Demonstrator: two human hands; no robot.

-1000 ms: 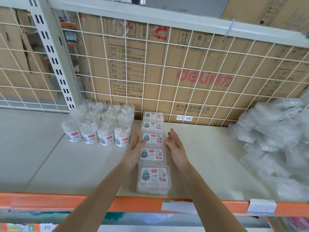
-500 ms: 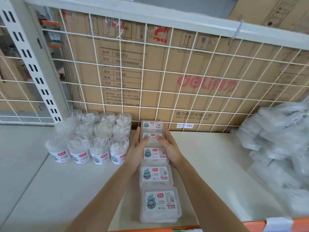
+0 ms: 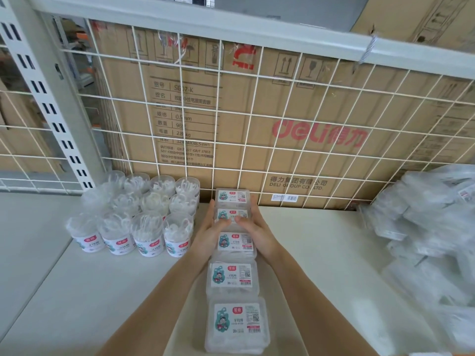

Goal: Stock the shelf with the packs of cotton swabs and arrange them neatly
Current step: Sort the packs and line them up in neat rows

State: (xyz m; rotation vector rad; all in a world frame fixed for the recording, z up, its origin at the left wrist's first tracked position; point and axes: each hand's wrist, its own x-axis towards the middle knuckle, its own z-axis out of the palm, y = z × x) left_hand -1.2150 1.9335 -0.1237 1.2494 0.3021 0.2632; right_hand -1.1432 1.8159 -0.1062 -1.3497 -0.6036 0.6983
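1. Five packs (image 3: 232, 276) lie in a row from the shelf (image 3: 77, 291) front edge to its back edge.
2. The left hand (image 3: 207, 233) and right hand (image 3: 258, 233) clamp the rear packs from both sides, thumbs on top.
3. Tubs (image 3: 144, 219) stand back-left, and a blurred pile, seemingly bags (image 3: 431, 240), lies along the right edge.
4. A carton (image 3: 308, 140) stands behind the wire grid (image 3: 282, 119).
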